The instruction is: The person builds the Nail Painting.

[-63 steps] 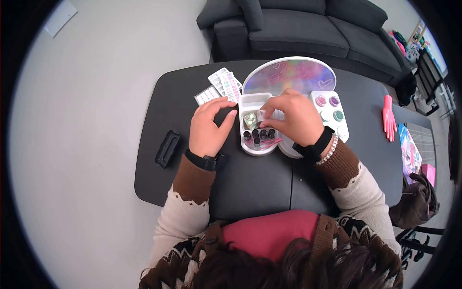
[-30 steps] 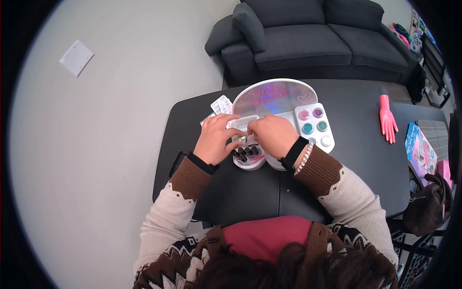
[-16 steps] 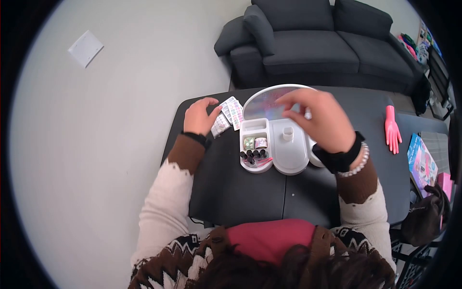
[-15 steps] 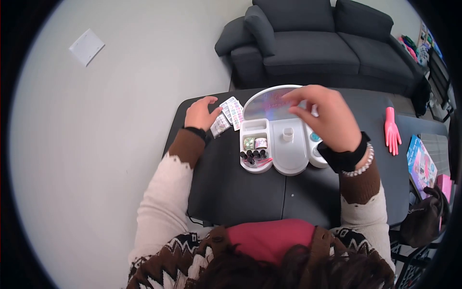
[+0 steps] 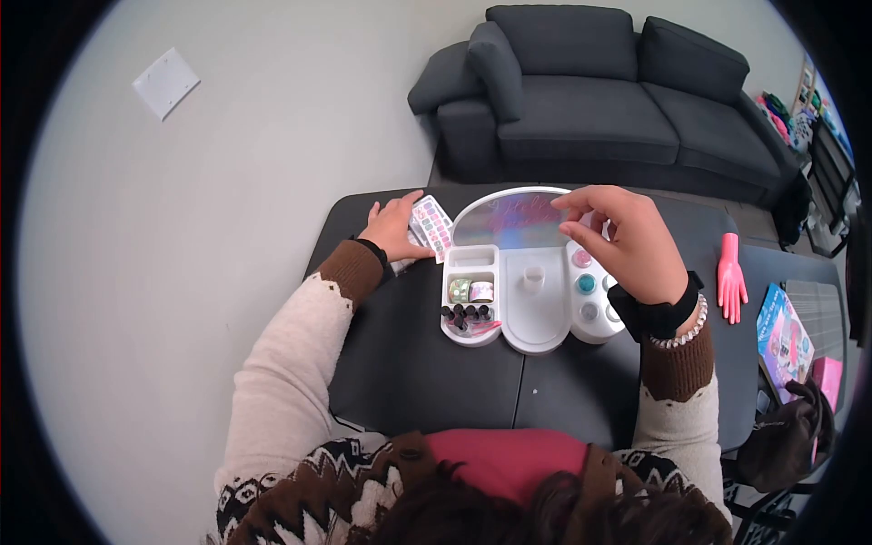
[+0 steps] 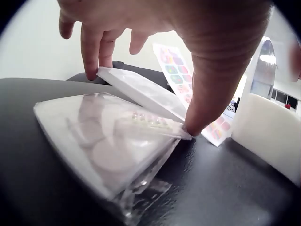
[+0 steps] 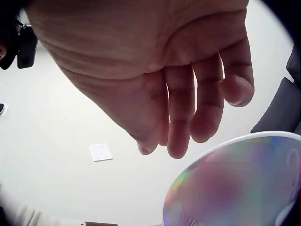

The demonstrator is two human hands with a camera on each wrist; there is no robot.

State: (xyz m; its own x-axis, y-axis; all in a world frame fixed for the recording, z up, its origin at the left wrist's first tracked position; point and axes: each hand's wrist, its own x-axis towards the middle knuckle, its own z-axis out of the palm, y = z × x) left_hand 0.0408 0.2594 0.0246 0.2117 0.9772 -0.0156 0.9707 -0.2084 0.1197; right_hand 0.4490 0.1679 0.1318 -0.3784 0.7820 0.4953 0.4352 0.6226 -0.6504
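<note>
In the head view my left hand [image 5: 392, 232] is over the cards at the table's left back. The left wrist view shows its thumb and fingertips touching opposite ends of a thin white tray [image 6: 141, 89]. A clear plastic packet [image 6: 103, 136] with pale round pieces lies in front, and a sheet of colourful nail stickers [image 6: 174, 66] leans behind. My right hand [image 5: 631, 241], loosely bent and empty, hovers over the right side of a white nail-kit case [image 5: 536, 338]. Its compartments hold two patterned rolls [image 5: 470, 291], several black-capped bottles [image 5: 465, 315] and glitter pots [image 5: 587, 283].
A small clear cup [image 5: 533, 275] stands in the case's middle tray, before the raised shiny lid [image 5: 509, 220]. A pink model hand [image 5: 730, 282] lies on the black table [image 5: 427, 377] at right. Beyond are a colourful box [image 5: 783, 331], a dark bag [image 5: 788, 436] and a sofa [image 5: 590, 118].
My right hand has lifted from the case's left compartments, leaving two rolls side by side, and moved right. My left hand has gone left to the cards and now touches the white tray.
</note>
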